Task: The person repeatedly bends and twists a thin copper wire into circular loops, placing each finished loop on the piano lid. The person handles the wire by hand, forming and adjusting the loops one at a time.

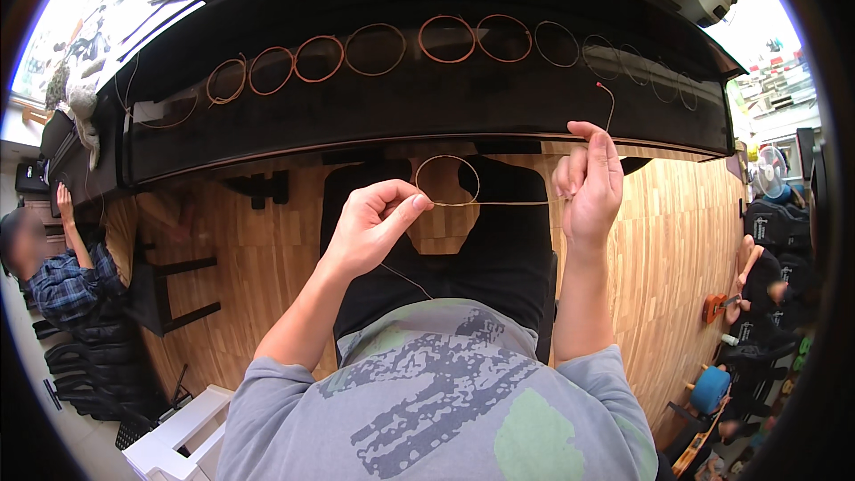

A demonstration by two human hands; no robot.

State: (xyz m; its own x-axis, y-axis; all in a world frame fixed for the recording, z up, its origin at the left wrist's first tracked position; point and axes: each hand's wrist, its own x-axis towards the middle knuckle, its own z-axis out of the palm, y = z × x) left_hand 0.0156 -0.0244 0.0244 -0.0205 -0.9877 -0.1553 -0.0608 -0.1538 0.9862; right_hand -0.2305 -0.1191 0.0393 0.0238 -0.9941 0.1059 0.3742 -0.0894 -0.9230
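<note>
Golden-brown wire (479,202), thin and bent into a round loop with a straight length leading off to the right, is held in the air between two bare hands, just in front of a long, glossy black panel (401,111). By the left hand (378,221) the loop is gripped at its lower left, pinched between thumb and forefinger, with the other fingers curled in. By the right hand (590,183) the straight length is held near the curled fingers; the exact contact is partly hidden, and the forefinger is bent over at the top. Above that hand a thin wire end with a small red tip (599,85) is seen against the panel; whether it belongs to the same wire cannot be told. Below the left wrist a fine pale strand (408,279) is trailed across black trousers (356,205) toward a grey printed T-shirt (427,392).

Along the panel a row of round wire coils (345,61) is laid out, copper-coloured and dull brown toward the left and middle, thinner and greyish toward the right, where some are overlapped. A looser thin wire (165,126) is spread at the panel's left end. Farther left, a hand of a person in a blue plaid shirt (67,289) is raised against dark furniture. Underneath, pale wooden flooring (655,249) is seen.
</note>
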